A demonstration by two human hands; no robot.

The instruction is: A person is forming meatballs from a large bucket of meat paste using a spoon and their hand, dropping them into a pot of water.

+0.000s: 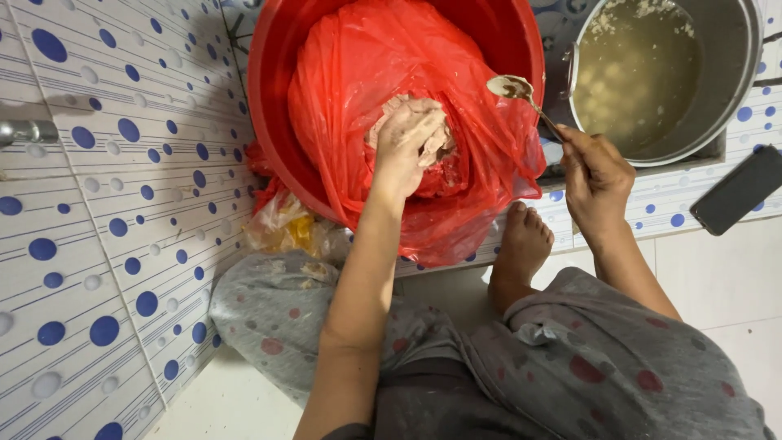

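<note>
My left hand (pixel 405 145) is closed on a lump of pale brown paste (pixel 441 138) inside a red plastic bag (pixel 358 90). The bag fills a big red basin (pixel 273 98) in front of me. My right hand (pixel 597 175) holds a metal spoon (pixel 521 95) by its handle, bowl up and smeared with paste. The spoon hovers between the basin and a large steel pot (pixel 737 81) of cloudy yellowish liquid with pale lumps at the upper right.
A wall of white tiles with blue dots (pixel 106 244) runs along the left, with a metal tap (pixel 28 130) on it. A dark phone (pixel 740 189) lies at the right. A crumpled clear and yellow bag (pixel 289 228) sits under the basin. My bare foot (pixel 521 253) rests below the basin.
</note>
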